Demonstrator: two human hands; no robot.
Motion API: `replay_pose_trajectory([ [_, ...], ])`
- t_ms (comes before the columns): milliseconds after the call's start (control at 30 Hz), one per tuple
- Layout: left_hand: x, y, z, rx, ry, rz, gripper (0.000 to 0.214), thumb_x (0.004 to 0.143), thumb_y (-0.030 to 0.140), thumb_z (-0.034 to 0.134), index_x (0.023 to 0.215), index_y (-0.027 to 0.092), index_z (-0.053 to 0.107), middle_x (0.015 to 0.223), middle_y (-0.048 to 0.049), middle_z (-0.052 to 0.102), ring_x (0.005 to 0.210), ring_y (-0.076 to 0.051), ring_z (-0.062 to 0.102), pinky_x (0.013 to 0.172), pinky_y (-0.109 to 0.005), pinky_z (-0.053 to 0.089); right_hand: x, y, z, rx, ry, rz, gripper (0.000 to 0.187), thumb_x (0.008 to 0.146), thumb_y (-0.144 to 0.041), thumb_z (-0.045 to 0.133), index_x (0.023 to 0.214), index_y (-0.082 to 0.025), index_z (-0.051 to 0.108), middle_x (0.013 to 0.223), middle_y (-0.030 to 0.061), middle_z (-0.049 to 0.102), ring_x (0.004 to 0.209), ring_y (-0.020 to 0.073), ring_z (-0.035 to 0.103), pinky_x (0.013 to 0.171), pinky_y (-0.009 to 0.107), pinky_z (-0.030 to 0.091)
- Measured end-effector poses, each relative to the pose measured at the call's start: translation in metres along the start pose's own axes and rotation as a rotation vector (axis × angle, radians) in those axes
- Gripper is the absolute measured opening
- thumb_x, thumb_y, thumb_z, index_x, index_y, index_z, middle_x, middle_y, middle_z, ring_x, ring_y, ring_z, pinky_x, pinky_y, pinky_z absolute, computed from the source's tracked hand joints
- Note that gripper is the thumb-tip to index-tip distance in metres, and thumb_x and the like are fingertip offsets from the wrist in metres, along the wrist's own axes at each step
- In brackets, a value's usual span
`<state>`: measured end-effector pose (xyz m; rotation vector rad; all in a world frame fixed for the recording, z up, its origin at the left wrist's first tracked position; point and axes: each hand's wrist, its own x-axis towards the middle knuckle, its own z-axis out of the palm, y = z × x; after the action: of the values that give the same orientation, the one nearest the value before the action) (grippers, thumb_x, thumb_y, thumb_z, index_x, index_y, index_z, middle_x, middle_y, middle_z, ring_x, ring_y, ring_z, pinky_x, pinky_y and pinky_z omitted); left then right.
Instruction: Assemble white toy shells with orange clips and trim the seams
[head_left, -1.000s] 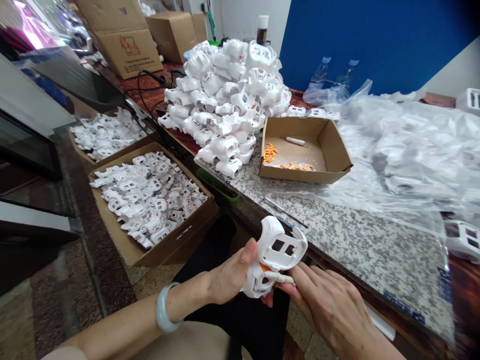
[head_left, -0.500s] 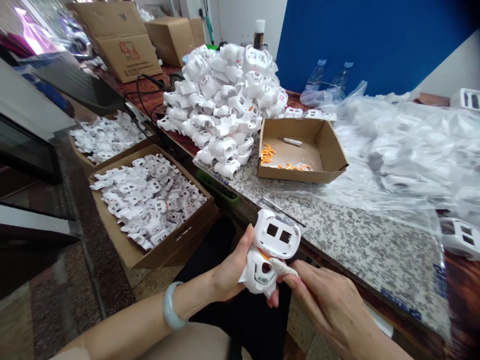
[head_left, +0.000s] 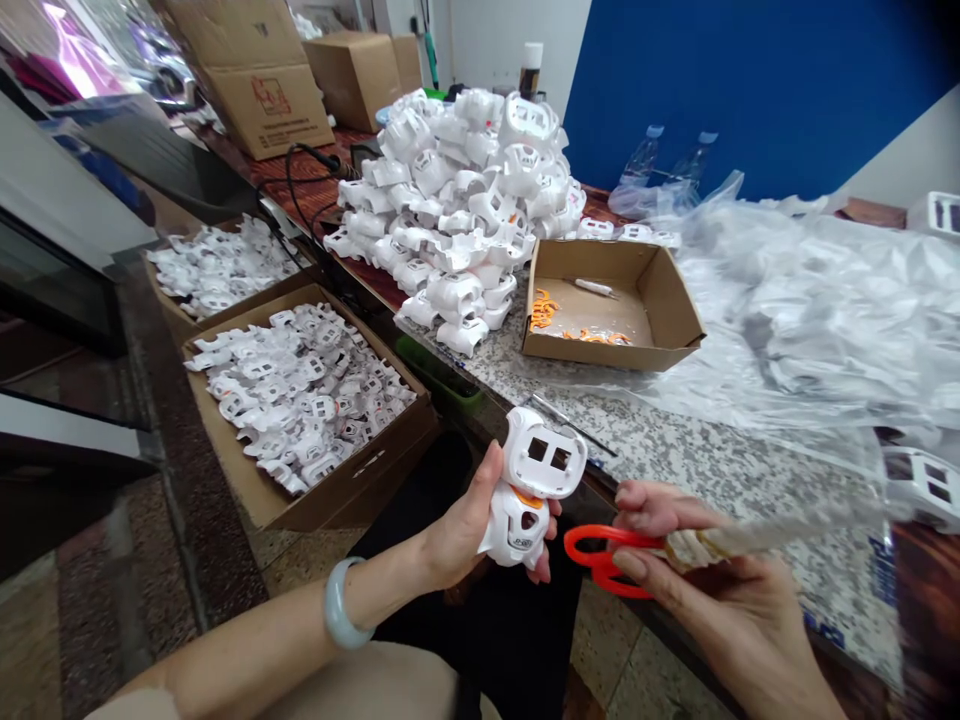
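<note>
My left hand (head_left: 469,525) grips a white moulded plastic housing (head_left: 525,490) with two square openings and a thin orange strip showing at its middle. My right hand (head_left: 697,580) is just right of the housing, not touching it. It holds a pair of orange-handled scissors (head_left: 604,558), with the handles pointing toward the housing. The blades are hidden by my fingers and a blurred, pale translucent strip (head_left: 780,530) extends right from them. A jade-like bangle (head_left: 339,604) circles my left wrist.
Behind my hands, a granite counter (head_left: 720,475) bears a heap of white housings (head_left: 457,215), an open cardboard tray (head_left: 660,300) holding orange scraps, and plastic bags of parts (head_left: 810,320). A long metal tool (head_left: 574,425) lies near its edge. A cardboard box of white parts (head_left: 360,470) stands to the left.
My right hand has moved right, away from the housing, and now holds orange scissors instead of the small white stick. The housing has turned more upright and shifted slightly left.
</note>
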<state>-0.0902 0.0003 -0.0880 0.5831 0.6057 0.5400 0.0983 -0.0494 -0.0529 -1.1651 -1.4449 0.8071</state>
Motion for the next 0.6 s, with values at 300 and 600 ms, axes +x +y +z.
replay_pose_trajectory([
  [300,-0.003,-0.004,0.0,0.135,0.12,0.081,0.083,0.072,0.083,0.027,0.086,0.008,0.06,0.065,-0.0072,0.06,0.05,-0.014,0.056,0.05,-0.024,0.042,0.001,-0.013,0.021,-0.236,-0.113,-0.217,0.014,0.079,-0.014,0.065,0.088,-0.025,0.063,0.093,0.0031,0.063,0.079,0.0152,0.066,0.064,0.021,0.057],
  [600,-0.004,-0.006,-0.004,0.235,0.143,0.07,0.08,0.073,0.082,0.025,0.076,0.01,0.06,0.062,-0.0074,0.055,0.058,-0.016,0.053,0.058,-0.027,0.04,-0.001,0.004,0.025,-0.339,-0.132,-0.226,0.017,0.08,-0.022,0.066,0.096,-0.023,0.062,0.103,0.0049,0.06,0.09,0.0158,0.064,0.073,0.023,0.057],
])
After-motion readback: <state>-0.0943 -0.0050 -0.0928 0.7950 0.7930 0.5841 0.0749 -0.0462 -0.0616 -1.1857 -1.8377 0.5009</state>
